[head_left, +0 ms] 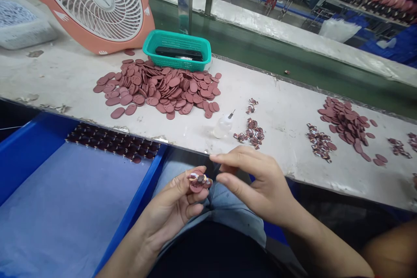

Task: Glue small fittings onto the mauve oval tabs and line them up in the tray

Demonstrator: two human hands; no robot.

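Note:
My left hand (176, 200) grips a reddish-brown oval disc (196, 186) with a small painted figurine (199, 178) lying on its face. Just to the right, my right hand (257, 178) is held with fingers apart and nothing visible in them. On the bench beyond my hands stands a small clear bottle (223, 127) with a needle tip. Beside it lies a cluster of small brown figurines (254, 132). A large heap of reddish-brown oval discs (166, 87) spreads across the bench farther left.
A pink fan (100, 4) and a green basket (177, 37) stand behind the heap. At lower left, a blue bin (143, 208) holds rows of finished-looking pieces (110, 141) on a sheet. More discs (347, 121) and figurines (319, 143) lie to the right. A person's arm shows at lower right.

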